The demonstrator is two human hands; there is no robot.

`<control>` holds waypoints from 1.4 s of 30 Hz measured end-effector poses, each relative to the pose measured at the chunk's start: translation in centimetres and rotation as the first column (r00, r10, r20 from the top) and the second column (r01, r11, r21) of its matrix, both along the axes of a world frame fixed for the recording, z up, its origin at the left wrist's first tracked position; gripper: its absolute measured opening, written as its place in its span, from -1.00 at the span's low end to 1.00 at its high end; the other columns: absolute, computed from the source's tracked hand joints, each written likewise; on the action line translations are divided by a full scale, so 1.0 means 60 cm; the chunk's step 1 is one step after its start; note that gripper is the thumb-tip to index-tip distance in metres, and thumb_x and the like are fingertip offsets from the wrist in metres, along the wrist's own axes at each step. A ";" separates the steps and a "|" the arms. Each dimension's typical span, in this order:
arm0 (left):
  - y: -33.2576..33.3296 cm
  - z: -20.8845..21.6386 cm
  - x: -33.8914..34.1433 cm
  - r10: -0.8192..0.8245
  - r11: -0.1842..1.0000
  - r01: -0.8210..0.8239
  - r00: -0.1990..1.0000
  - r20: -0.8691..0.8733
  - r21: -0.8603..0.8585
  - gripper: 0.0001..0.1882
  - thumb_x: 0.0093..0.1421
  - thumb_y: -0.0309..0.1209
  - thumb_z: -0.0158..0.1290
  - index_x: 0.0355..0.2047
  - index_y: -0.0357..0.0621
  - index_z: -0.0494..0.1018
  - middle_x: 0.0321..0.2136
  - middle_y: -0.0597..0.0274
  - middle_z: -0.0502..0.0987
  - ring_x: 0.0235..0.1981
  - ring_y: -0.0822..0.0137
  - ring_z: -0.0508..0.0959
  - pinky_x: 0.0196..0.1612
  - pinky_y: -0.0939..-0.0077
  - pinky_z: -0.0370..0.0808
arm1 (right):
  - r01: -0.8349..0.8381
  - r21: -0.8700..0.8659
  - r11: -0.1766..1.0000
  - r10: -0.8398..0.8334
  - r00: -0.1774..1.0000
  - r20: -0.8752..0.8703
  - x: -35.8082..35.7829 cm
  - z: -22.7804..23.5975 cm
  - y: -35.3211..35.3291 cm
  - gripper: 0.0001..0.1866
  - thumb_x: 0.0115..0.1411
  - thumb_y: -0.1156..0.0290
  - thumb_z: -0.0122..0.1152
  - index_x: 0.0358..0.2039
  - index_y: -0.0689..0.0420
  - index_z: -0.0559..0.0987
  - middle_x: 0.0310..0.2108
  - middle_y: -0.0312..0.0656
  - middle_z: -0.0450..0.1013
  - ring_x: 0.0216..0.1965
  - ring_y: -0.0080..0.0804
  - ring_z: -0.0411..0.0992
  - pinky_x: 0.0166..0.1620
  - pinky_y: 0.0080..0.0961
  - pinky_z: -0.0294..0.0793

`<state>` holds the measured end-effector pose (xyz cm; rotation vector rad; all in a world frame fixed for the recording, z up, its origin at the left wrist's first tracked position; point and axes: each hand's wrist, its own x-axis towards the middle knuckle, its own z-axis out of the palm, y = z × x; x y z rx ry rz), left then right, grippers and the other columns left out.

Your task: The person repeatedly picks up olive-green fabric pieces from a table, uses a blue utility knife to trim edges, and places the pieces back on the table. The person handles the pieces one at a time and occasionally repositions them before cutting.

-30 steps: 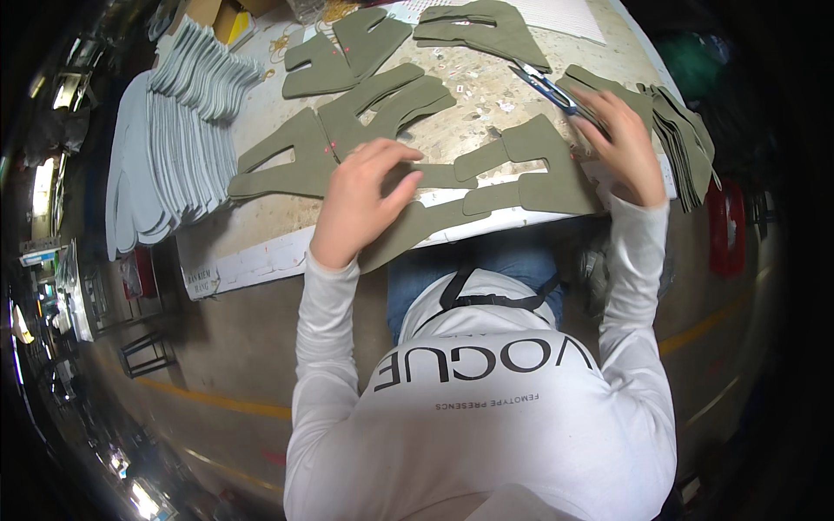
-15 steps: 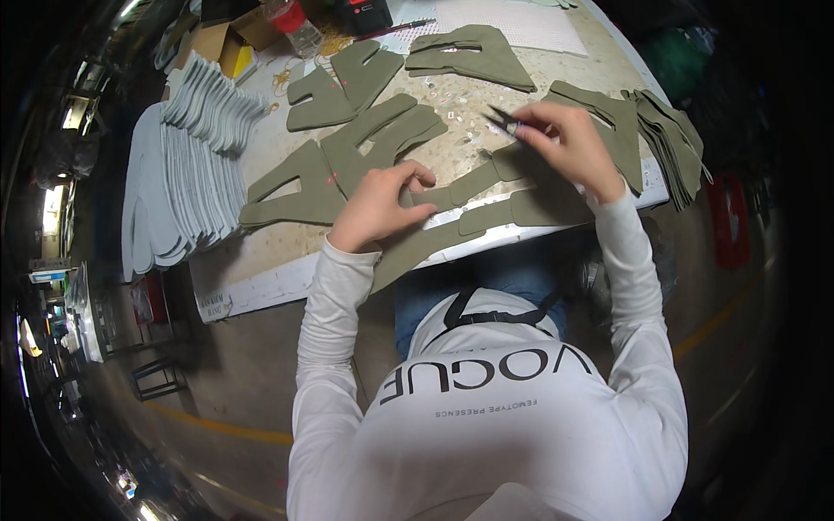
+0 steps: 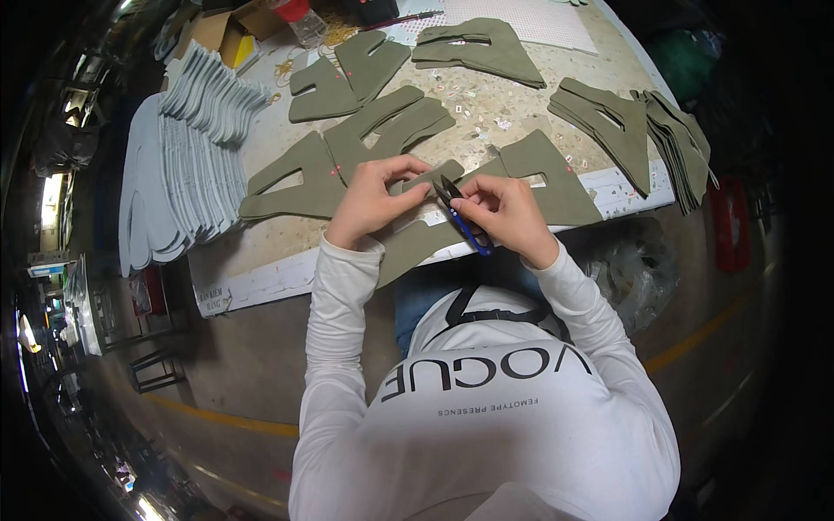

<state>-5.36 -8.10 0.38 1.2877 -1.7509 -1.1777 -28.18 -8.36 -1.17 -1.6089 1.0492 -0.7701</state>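
Note:
My right hand point(image 3: 512, 215) grips thread snips point(image 3: 472, 233) with blue handles and dark blades. The blade tips point up and left, close to my left fingertips. My left hand point(image 3: 380, 198) pinches an olive-green cut fabric piece point(image 3: 415, 249) at the table's near edge; a narrow strip point(image 3: 446, 175) of it sticks out past the fingers beside the blades. Just right of my right hand another olive piece point(image 3: 556, 187) with a slot lies flat, partly covered by that hand. What the blades touch is too small to make out.
Olive fabric pieces point(image 3: 291, 178) lie left and farther back point(image 3: 482, 56); a thick olive stack point(image 3: 682, 156) hangs over the right edge. Pale grey stacked pieces point(image 3: 195, 178) stand at the left. A clear jar with a red lid point(image 3: 300, 22) and cardboard box point(image 3: 208, 39) are behind.
My right hand has come left and toward me with the snips, from above the right olive piece to beside my left hand. My left hand has stayed almost in place.

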 end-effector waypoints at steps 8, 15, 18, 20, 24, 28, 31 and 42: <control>0.003 -0.005 -0.007 0.047 0.998 -0.046 0.999 0.021 -0.042 -0.77 0.12 -0.51 0.20 -0.21 -0.35 0.56 -0.31 0.23 0.63 -0.25 0.52 0.55 -0.09 0.59 0.46 | -0.014 0.301 0.954 -0.045 0.981 0.190 0.017 0.007 0.007 -0.86 0.16 0.48 0.31 -0.41 0.30 0.57 -0.60 -0.28 0.53 -0.64 -0.68 0.48 -0.56 -0.71 0.43; 0.002 -0.013 -0.012 0.150 0.988 -0.150 0.988 0.041 -0.024 -0.82 0.10 -0.42 0.23 -0.34 -0.30 0.58 -0.47 0.21 0.64 -0.38 0.50 0.59 -0.24 0.57 0.50 | 0.078 -0.003 0.997 -0.078 0.996 0.038 -0.078 0.039 -0.042 -0.86 0.17 0.42 0.28 -0.35 0.24 0.62 -0.59 -0.32 0.51 -0.57 -0.69 0.46 -0.53 -0.66 0.39; 0.002 -0.009 -0.015 0.169 0.986 -0.167 0.980 0.104 -0.028 -0.79 0.06 -0.36 0.26 -0.38 -0.26 0.59 -0.51 0.17 0.64 -0.42 0.44 0.63 -0.29 0.53 0.51 | 0.190 -0.133 0.973 -0.204 0.974 -0.099 -0.122 0.036 -0.102 -0.84 0.19 0.40 0.25 -0.29 0.21 0.63 -0.55 -0.26 0.54 -0.55 -0.62 0.50 -0.46 -0.65 0.43; 0.002 -0.004 -0.017 0.163 0.987 -0.160 0.974 0.159 -0.035 -0.77 0.05 -0.34 0.28 -0.39 -0.26 0.58 -0.51 0.17 0.64 -0.42 0.39 0.64 -0.29 0.52 0.51 | 0.229 -0.253 0.940 -0.270 0.953 -0.140 -0.137 0.030 -0.142 -0.82 0.20 0.37 0.24 -0.25 0.19 0.63 -0.53 -0.23 0.55 -0.51 -0.59 0.52 -0.42 -0.62 0.45; 0.000 0.011 -0.027 0.159 0.982 -0.129 0.960 0.231 -0.138 -0.74 0.01 -0.32 0.31 -0.40 -0.25 0.55 -0.49 0.19 0.63 -0.40 0.30 0.64 -0.29 0.49 0.52 | 0.280 -0.535 0.798 -0.391 0.915 -0.104 -0.151 0.023 -0.152 -0.73 0.16 0.34 0.30 -0.14 0.16 0.61 -0.36 -0.15 0.56 -0.33 -0.43 0.56 -0.32 -0.55 0.50; 0.017 0.036 -0.041 0.279 0.872 -0.203 0.954 0.112 -0.445 -0.70 -0.03 -0.35 0.34 -0.35 -0.22 0.53 -0.34 0.17 0.61 -0.29 0.27 0.63 -0.25 0.47 0.52 | 0.197 -0.489 0.850 -0.392 0.855 -0.338 -0.173 0.026 -0.081 -0.72 0.04 0.38 0.39 -0.26 0.22 0.56 -0.36 -0.08 0.46 -0.37 -0.25 0.49 -0.31 -0.40 0.46; 0.059 0.067 -0.012 0.476 0.792 -0.351 0.868 0.143 -0.500 -0.63 -0.07 -0.34 0.37 -0.30 -0.21 0.50 -0.27 0.14 0.57 -0.30 0.26 0.59 -0.24 0.43 0.51 | 0.147 -0.535 0.832 -0.424 0.790 -0.443 -0.173 0.019 -0.042 -0.71 -0.01 0.39 0.42 -0.33 0.23 0.52 -0.44 -0.10 0.41 -0.44 -0.19 0.43 -0.31 -0.33 0.42; 0.201 -0.008 -0.018 0.675 0.733 -0.648 0.652 0.346 -0.207 -0.73 -0.01 -0.47 0.29 -0.33 -0.26 0.47 -0.39 0.14 0.55 -0.46 0.30 0.56 -0.35 0.51 0.50 | 0.145 -0.127 0.981 -0.172 0.956 -0.237 -0.154 0.068 -0.017 -0.58 0.16 0.63 0.11 0.07 0.16 0.50 -0.06 -0.27 0.43 -0.18 -0.60 0.35 -0.09 -0.66 0.34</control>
